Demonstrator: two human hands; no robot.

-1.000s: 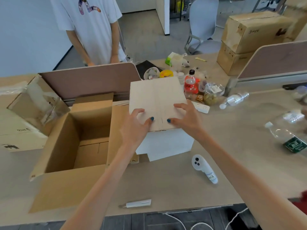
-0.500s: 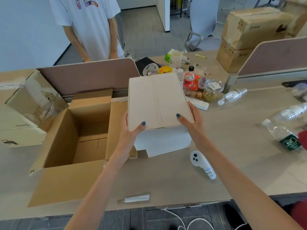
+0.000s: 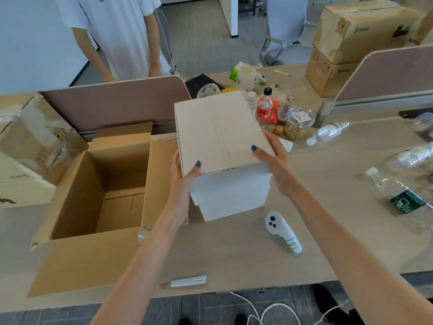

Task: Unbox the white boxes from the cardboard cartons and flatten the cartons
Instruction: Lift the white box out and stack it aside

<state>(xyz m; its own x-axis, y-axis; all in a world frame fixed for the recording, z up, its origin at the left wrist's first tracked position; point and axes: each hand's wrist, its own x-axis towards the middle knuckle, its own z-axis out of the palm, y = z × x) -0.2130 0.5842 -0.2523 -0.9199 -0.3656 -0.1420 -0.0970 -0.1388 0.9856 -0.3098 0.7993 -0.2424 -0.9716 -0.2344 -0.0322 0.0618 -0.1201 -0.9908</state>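
**A:** so how far along is this unboxing job, you reckon?

**B:** roughly mid-way on this carton, I'd say. The white box (image 3: pixel 220 132) is up in both hands, tilted, right over the stack of white boxes (image 3: pixel 232 195) on the table (image 3: pixel 234 259). Can't tell if its near edge is touching the stack or just above it. The left hand (image 3: pixel 182 181) grasps the near-left corner and the right hand (image 3: pixel 274 160) the near-right edge, with both thumbs on the top face.

**A:** and the carton it came from?

**B:** the open carton (image 3: pixel 98 195) sits just left of the stack with its flaps out. What shows of the inside is bare cardboard, so it looks emptied, but it's standing at full shape and not flattened yet.

**A:** anything else left?

**B:** probably. There's another carton (image 3: pixel 35 141) with loose plastic wrap at the far left, and two closed cartons (image 3: pixel 360 31) are stacked on the desk at the back right. If those count, there's a lot to go. Next job is likely to set this box down and then collapse the open one.

**A:** clutter?

**B:** a white controller (image 3: pixel 281 231) and a white cutter (image 3: pixel 187 281) lie near the front edge. There are water bottles (image 3: pixel 398 193) at right, and someone in a white T-shirt (image 3: pixel 121 31) stands behind the divider.
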